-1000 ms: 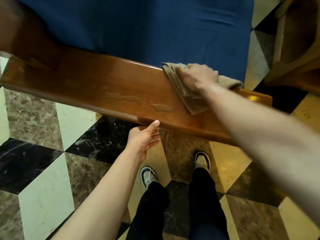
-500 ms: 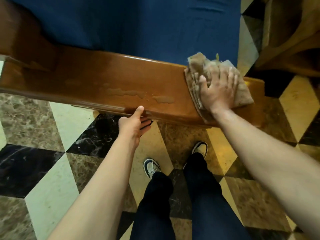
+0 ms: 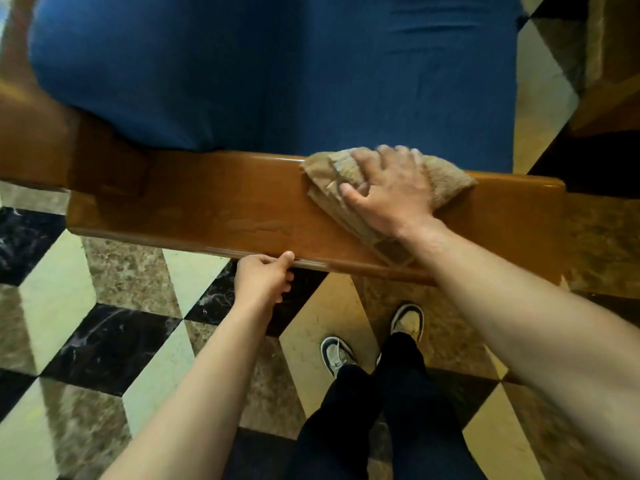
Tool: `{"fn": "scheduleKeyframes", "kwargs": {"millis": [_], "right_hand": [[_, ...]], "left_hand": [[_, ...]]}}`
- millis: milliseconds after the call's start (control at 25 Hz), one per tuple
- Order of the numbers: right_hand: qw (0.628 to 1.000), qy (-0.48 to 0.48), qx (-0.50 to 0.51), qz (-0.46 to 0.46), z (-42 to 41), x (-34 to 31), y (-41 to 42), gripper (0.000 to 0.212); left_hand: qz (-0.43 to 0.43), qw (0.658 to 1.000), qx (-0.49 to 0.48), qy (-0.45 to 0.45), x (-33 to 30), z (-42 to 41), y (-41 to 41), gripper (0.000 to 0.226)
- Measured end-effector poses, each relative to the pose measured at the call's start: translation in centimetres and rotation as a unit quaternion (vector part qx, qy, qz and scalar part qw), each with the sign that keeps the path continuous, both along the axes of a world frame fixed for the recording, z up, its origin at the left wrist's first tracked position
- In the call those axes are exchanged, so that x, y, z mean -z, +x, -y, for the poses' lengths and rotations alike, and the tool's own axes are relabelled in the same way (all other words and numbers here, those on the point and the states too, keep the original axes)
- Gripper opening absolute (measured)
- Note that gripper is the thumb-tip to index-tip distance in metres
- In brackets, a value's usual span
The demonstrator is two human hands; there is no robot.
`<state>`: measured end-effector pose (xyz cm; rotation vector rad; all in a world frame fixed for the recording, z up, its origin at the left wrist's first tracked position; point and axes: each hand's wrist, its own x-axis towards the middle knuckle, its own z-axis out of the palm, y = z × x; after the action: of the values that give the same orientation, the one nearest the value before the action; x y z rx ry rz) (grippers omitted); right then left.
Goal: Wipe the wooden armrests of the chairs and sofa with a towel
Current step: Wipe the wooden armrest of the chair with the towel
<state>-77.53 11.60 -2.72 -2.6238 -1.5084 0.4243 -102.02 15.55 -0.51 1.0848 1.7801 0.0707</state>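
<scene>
Armrest (image 3: 207, 199) runs 9 to 3 o'clock across the middle, towel (image 3: 450, 183) toward 2 o'clock under my flat, spread right hand (image 3: 391, 195). Left hand (image 3: 263, 280) curls round the near edge. Smudgy patch (image 3: 259, 226) mid-board looks unwiped, so maybe halfway here.

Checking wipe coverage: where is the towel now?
Head view: the towel lies right of centre on the wooden armrest, under the right hand, beside the blue cushion.

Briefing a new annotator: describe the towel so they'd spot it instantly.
Find the blue cushion; the glossy wooden armrest runs along its near edge. On the armrest's right part, under the right hand, lies the towel. It is the only soft, fuzzy, beige thing on that hard polished wood.
</scene>
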Motion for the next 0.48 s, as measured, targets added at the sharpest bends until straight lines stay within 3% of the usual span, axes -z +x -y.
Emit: {"fn": "scheduleKeyframes", "kwargs": {"millis": [160,280,360,440,480], "right_hand": [[0.988,-0.008,0.147,0.034,9.9,-0.1,4.9,0.070],[0.966,-0.026,0.253,0.044,17.0,0.0,2.5,0.074],[0.942,-0.020,0.335,0.020,16.6,0.0,-1.2,0.074],[0.942,-0.020,0.336,-0.011,14.8,-0.8,-5.6,0.074],[0.956,-0.020,0.290,-0.025,13.8,-0.8,-7.8,0.074]], "left_hand": [[-0.010,0.997,0.013,-0.071,-1.5,-1.1,0.3,0.027],[-0.016,0.996,0.025,-0.086,-1.6,-1.3,0.4,0.021],[-0.007,0.995,0.004,-0.098,-1.7,-1.4,0.4,0.020],[0.001,0.993,-0.008,-0.117,-2.0,-1.3,0.6,0.020],[0.009,0.992,-0.013,-0.126,-1.9,-1.3,0.5,0.022]]}}
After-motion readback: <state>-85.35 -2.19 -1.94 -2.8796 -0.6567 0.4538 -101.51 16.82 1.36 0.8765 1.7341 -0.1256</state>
